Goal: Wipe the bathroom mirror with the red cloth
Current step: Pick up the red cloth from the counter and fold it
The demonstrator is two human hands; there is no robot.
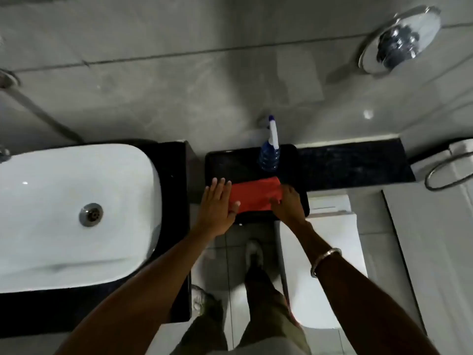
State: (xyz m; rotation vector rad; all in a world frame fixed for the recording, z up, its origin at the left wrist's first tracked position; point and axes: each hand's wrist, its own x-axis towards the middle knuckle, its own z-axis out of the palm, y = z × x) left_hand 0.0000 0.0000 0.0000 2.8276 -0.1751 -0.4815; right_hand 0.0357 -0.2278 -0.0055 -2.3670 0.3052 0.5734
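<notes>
On the black tray (220, 160), both hands lie flat and unclenched at the red cloth (256, 194); a careless lift could topple the spray bottle (269, 156) just behind.

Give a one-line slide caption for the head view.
Both hands, left and right, rest on a folded red cloth on a black tray beside a blue spray bottle.

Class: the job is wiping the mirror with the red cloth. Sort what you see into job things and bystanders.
For the job: folded red cloth; blue spray bottle, probably.

Just there: white oval basin; black tray; round chrome wall fitting.
</notes>
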